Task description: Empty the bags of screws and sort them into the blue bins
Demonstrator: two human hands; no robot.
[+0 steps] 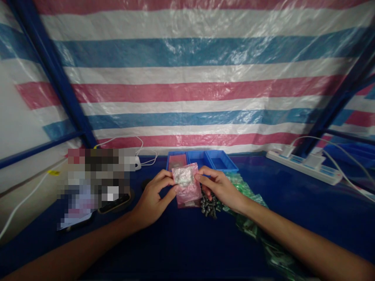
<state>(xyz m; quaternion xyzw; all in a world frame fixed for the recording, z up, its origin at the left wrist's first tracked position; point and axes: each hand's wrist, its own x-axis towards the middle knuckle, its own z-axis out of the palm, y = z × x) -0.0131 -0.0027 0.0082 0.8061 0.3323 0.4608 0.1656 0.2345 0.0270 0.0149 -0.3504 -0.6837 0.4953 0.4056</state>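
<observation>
the left hand [156, 197] pinches the left edge of a small, squarish, shiny pink translucent plastic packet [185, 178] between thumb and fingers; the right hand [224, 190] grips its upper right edge between thumb and forefinger; the packet is held over the dark blue tabletop [175, 249], just in front of a blue plastic three-compartment tray [222, 160], whose left compartment holds a flat pink piece [177, 159]; more pink film [189, 203] shows below the packet, whether separate i cannot tell; a pile of small dark grey glossy pieces [208, 207] lies beside it, under the right hand; crinkled green translucent plastic bags [249, 226] spread near the right forearm; a long white plastic power strip [304, 168] lies farther right.
</observation>
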